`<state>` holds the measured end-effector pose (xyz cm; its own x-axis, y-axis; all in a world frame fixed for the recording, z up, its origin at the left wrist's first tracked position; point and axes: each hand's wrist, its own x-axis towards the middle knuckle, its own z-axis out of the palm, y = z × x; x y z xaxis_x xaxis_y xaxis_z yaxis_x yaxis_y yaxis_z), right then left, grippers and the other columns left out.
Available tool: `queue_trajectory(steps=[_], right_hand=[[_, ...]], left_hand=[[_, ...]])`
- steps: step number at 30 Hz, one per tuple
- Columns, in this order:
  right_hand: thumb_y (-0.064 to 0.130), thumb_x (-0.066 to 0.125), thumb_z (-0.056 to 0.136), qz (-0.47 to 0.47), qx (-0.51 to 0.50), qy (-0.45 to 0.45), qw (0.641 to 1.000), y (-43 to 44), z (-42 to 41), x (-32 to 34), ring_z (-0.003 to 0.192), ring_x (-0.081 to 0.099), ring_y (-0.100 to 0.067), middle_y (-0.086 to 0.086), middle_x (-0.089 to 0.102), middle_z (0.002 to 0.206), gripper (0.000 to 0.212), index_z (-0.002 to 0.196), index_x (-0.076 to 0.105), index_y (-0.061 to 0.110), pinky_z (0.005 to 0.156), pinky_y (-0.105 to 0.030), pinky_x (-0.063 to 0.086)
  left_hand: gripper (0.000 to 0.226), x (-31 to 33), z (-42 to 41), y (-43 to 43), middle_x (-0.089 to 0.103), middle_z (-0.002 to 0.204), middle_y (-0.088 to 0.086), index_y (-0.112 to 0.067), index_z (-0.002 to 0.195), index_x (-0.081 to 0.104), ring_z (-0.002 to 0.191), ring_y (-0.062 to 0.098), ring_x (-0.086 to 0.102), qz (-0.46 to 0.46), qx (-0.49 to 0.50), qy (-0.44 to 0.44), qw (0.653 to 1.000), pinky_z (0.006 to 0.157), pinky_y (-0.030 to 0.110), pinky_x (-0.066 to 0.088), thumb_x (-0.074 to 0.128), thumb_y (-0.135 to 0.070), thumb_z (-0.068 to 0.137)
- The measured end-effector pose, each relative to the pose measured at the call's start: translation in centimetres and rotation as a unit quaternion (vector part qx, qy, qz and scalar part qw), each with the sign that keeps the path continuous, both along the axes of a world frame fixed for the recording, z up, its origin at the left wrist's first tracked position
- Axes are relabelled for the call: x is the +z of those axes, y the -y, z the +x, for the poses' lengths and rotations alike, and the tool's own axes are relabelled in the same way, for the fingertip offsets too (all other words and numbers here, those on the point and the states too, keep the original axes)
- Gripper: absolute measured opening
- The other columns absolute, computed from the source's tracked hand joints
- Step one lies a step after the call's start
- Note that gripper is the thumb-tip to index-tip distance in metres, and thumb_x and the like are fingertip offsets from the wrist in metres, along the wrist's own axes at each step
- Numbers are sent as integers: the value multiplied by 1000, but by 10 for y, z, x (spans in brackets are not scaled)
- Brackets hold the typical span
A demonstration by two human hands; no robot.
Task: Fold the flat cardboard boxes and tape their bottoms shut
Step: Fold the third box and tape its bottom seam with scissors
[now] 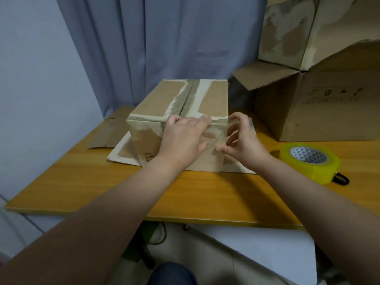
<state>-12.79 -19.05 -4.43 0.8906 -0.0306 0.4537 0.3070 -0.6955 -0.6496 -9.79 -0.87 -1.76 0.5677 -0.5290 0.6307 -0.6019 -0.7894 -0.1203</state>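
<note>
our flat left hand [185,136] presses, right hand [244,140] pinches, the clear tape strip [214,140] just near the far-running seam [188,97] of the brown cardboard box [156,101].

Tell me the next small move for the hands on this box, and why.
Probably the right hand should lay its pinched clear tape strip over the centre seam of the box, with the left hand pressing it flat. The seam looks open and untaped, the strip is stretched between the hands, and the tape roll lies aside.
</note>
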Motion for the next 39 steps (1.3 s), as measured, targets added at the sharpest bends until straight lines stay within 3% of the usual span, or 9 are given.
queue_trajectory(steps=[3,7,13,20,25,28,30,33,39], right_hand=[[27,73,80,-70,11,4,997,3,1,7,104,52,-10,7,43,119,96,146,6,47,86,-28,51],[36,60,85,-211,-60,163,962,1,8,13,113,48,-23,-7,48,126,44,128,60,25,95,-41,50],[25,48,91,-290,-17,233,928,-3,12,19,106,66,-30,-15,68,113,36,110,69,4,95,-39,48],[20,59,91,-180,-40,176,967,28,1,23,115,61,-23,-12,64,121,29,116,67,8,103,-33,42],[14,62,89,-129,-50,126,982,49,-4,23,123,52,-16,-10,60,128,33,121,63,7,108,-29,34],[40,51,92,-188,-98,74,974,45,-5,26,128,50,-20,-8,56,134,47,129,58,11,109,-28,29],[64,35,90,-296,-117,84,944,30,-6,32,126,51,-23,-7,58,132,68,131,57,14,111,-37,27],[53,30,97,-256,-123,129,950,-22,-1,60,126,49,-24,-5,61,130,55,127,60,19,110,-41,27],[37,18,104,-321,-13,-41,946,-83,58,89,142,25,-21,-5,41,148,49,138,47,18,117,-45,3]], left_hand=[[53,1,-2,0,56,135,-6,-25,134,52,119,14,55,3,-1,0,1000,92,32,19,64,-42,84],[52,0,-2,0,60,131,-6,-25,132,54,116,14,57,4,1,15,1000,90,32,20,65,-40,83],[50,0,-2,3,67,119,-4,-21,125,60,106,15,63,20,6,8,1000,86,31,23,70,-38,79],[57,17,11,-35,33,153,-2,-21,148,29,139,14,33,116,-43,-3,992,116,30,13,51,-23,96],[46,3,24,-94,54,137,4,-15,136,51,123,23,54,63,-23,13,998,103,42,43,58,-24,92],[56,-3,25,-107,58,133,0,-16,130,57,117,18,55,3,-16,4,1000,101,39,37,41,-51,91],[58,7,23,-99,65,120,-4,-21,118,66,112,15,53,-78,-25,-35,996,99,38,28,28,-57,94],[48,33,34,-80,68,104,-4,-18,104,70,105,15,55,-181,-45,-117,975,97,31,29,30,-44,98],[39,37,74,-75,51,140,-5,-23,132,57,136,12,35,-124,-108,-312,936,116,38,23,36,-38,102]])
